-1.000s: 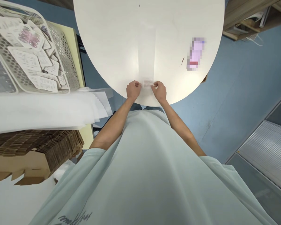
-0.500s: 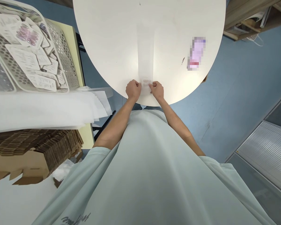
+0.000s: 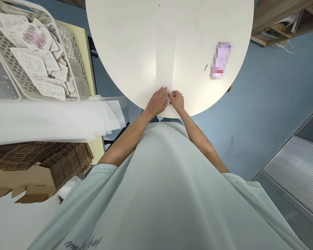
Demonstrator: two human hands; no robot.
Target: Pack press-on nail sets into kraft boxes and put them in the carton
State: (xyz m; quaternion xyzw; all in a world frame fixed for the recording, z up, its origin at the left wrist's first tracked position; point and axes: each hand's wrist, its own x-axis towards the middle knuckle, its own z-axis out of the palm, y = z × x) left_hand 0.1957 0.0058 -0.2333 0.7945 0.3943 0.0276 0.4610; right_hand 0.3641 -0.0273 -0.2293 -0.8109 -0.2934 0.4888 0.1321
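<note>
A long, thin, whitish translucent strip of packing sheet (image 3: 166,59) lies on the round white table (image 3: 120,45), running away from me. My left hand (image 3: 158,101) rests over the strip's near end, palm down with its fingers stretched out. Close beside it, my right hand (image 3: 177,100) pinches the near end of the strip at its right edge, thumb against fingers. Whatever lies under my left hand is hidden.
A blurred-out purple object (image 3: 221,59) lies on the table's right. At left, a perforated basket (image 3: 75,66) holds carded packs (image 3: 31,64). Below it are stacked white sheets (image 3: 47,121) and folded cardboard boxes (image 3: 67,163). A wooden shelf (image 3: 266,21) stands at upper right.
My left hand has moved right and flattened over the strip's near end, covering the small pinkish-marked item that showed between my hands. My right hand stays nearly in place.
</note>
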